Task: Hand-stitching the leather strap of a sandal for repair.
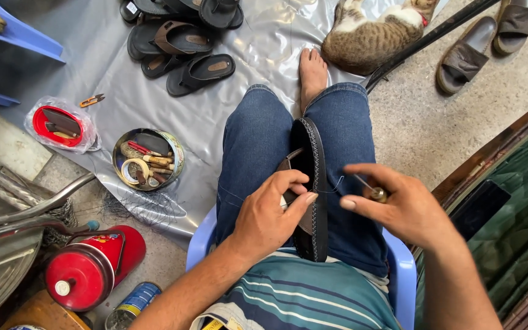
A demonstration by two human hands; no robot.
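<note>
1. The person sits on a blue plastic chair with a black sandal clamped on edge between the jeans-clad knees. Its long axis runs 12 to 6 o'clock, one end near 12 and the other at the striped shirt.
2. The left hand wraps the sandal from the 9 o'clock side, fingers curled over the brown strap and the thumb pressed against the stitched rim. It is closed on the sandal, and it is the nearer hand, in full contact.
3. The right hand sits just off the sandal at 3 o'clock, narrowly pinched on a small awl-like tool. The metal tip points toward 9 o'clock, at the sole's edge.
4. A thin thread seems to run from the rim toward the tool, though it is too fine to trace surely.
5. At 12 o'clock a bare foot rests on a grey plastic sheet, with a cat curled beside it.
6. At 11 o'clock lies a pile of dark sandals. At 9 o'clock stands a round tin of tools, and a red cylinder lies at 8 o'clock.
</note>
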